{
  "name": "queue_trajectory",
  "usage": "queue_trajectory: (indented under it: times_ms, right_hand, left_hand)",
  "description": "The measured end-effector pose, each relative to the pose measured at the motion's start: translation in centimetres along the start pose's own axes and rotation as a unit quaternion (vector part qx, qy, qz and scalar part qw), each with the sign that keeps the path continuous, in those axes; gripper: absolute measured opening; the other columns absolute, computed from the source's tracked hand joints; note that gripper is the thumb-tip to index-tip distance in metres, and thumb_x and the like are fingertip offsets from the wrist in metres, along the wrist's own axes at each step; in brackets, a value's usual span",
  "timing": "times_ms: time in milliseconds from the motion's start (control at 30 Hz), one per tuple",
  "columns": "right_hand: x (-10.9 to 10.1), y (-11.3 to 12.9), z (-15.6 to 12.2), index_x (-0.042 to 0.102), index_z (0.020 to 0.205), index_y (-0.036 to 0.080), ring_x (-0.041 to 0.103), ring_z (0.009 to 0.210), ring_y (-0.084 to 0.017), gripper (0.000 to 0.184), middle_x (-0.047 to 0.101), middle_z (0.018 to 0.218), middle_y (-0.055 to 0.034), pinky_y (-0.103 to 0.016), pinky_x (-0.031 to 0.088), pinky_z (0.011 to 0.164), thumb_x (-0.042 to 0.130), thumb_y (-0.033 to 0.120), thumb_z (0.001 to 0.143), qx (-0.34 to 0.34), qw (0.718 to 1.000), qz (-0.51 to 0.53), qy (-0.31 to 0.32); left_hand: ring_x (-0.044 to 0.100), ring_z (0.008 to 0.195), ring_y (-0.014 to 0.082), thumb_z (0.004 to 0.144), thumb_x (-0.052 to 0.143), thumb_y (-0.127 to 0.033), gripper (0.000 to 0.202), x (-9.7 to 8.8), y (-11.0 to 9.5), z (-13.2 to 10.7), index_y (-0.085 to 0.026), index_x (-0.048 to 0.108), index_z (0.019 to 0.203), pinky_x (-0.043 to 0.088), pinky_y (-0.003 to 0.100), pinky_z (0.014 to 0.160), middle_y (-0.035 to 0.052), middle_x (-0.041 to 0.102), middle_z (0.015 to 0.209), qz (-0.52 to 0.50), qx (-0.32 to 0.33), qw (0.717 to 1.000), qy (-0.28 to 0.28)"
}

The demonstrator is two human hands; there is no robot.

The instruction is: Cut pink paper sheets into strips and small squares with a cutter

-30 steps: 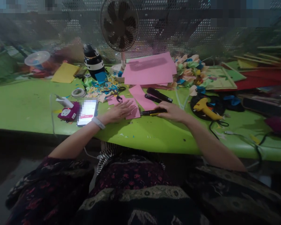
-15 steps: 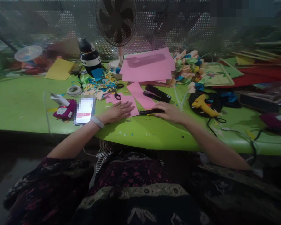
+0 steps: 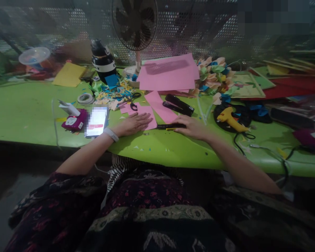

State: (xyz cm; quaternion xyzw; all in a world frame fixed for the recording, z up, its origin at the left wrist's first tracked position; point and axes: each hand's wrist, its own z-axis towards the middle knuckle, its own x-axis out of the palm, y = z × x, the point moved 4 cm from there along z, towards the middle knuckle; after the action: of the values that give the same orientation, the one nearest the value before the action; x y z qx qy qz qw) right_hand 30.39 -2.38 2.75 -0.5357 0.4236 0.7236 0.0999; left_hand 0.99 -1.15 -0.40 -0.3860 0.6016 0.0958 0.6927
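My left hand [image 3: 133, 124] lies flat with its fingers stretched out over a small pink paper sheet [image 3: 152, 120]. Under the fingers, part of that sheet is hidden. My right hand [image 3: 193, 127] is closed over a slim black-and-yellow tool [image 3: 165, 126] lying on the table; the tool's tip points left, close to the sheet's lower corner. Between and behind the hands is a pink paper strip [image 3: 159, 105]. A black stapler [image 3: 178, 105] rests beside the strip. Black-handled scissors [image 3: 133, 105] lie beyond my left hand, near the small pink pieces.
On the green table [image 3: 23, 112], a lit phone [image 3: 97, 122] and a purple power strip [image 3: 73, 120] lie left. Paper scraps [image 3: 112, 93], a black bottle [image 3: 103, 63], a fan [image 3: 135, 24] and large pink sheets [image 3: 168, 75] stand behind. A yellow glue gun [image 3: 229, 119] lies right.
The whole view has shifted slightly, so things appear a little further right. Both hands stay in the same place on the sheet and the tool.
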Motion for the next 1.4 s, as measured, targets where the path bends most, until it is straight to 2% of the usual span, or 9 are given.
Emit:
queue_trajectory:
  times_ms: [300, 600, 800, 1067, 1233, 1400]
  right_hand:
    - [0.0, -0.1, -0.4, 0.076, 0.126, 0.026, 0.066, 0.118, -0.031, 0.034, 0.072, 0.124, -0.0119, -0.050, 0.049, 0.108, 0.064, 0.035, 0.095, -0.007, 1.000, 0.002, -0.005]
    - [1.0, 0.3, -0.1, 0.074, 0.129, 0.025, 0.066, 0.115, -0.032, 0.036, 0.072, 0.121, -0.0144, -0.054, 0.051, 0.106, 0.058, 0.036, 0.100, -0.035, 0.999, -0.019, -0.034]
    - [0.5, 0.4, -0.8, 0.073, 0.132, 0.029, 0.066, 0.118, -0.030, 0.035, 0.071, 0.125, -0.0118, -0.054, 0.051, 0.109, 0.057, 0.034, 0.102, -0.037, 0.999, -0.015, -0.020]
    - [1.1, 0.6, -0.5, 0.074, 0.132, 0.029, 0.065, 0.116, -0.030, 0.036, 0.071, 0.121, -0.0118, -0.052, 0.052, 0.106, 0.058, 0.037, 0.101, -0.029, 0.999, -0.015, -0.033]
    - [1.4, 0.7, -0.3, 0.074, 0.132, 0.027, 0.065, 0.112, -0.030, 0.036, 0.071, 0.118, -0.0120, -0.052, 0.053, 0.102, 0.058, 0.038, 0.101, -0.036, 0.999, -0.008, -0.037]
    - [0.9, 0.7, -0.9, 0.074, 0.133, 0.028, 0.065, 0.115, -0.030, 0.037, 0.071, 0.123, -0.0126, -0.052, 0.052, 0.104, 0.058, 0.038, 0.101, -0.038, 0.999, 0.002, -0.022]
  left_hand:
    - [0.022, 0.163, 0.0237, 0.111, 0.036, -0.044, 0.056, 0.1, 0.0, 0.2, -0.030, 0.037, 0.165, 0.010, 0.044, 0.131, 0.0039, 0.028, 0.175, -0.007, 0.003, 1.000, -0.005]
    - [0.022, 0.163, 0.0213, 0.112, 0.020, -0.040, 0.059, -0.1, -0.3, 0.2, -0.028, 0.021, 0.170, 0.014, 0.044, 0.132, 0.0025, 0.021, 0.177, 0.050, -0.023, 0.998, 0.026]
    - [0.015, 0.165, 0.0212, 0.112, 0.025, -0.042, 0.059, 0.1, -0.6, 0.1, -0.024, 0.030, 0.168, 0.013, 0.042, 0.133, 0.0039, 0.020, 0.177, 0.071, -0.010, 0.997, -0.015]
    - [0.029, 0.161, 0.0198, 0.110, 0.025, -0.029, 0.057, -0.1, 0.4, 0.3, -0.019, 0.034, 0.166, 0.022, 0.039, 0.131, 0.0064, 0.030, 0.174, 0.073, -0.022, 0.997, -0.008]
    - [0.032, 0.160, 0.0188, 0.109, 0.028, -0.031, 0.057, 0.0, 0.9, 0.5, -0.023, 0.037, 0.165, 0.024, 0.038, 0.130, 0.0030, 0.031, 0.173, 0.079, -0.020, 0.997, -0.011]
    - [0.033, 0.159, 0.0182, 0.110, 0.028, -0.035, 0.057, -0.1, 0.7, 0.5, -0.022, 0.038, 0.165, 0.024, 0.038, 0.130, 0.0039, 0.033, 0.172, 0.071, -0.021, 0.997, -0.019]
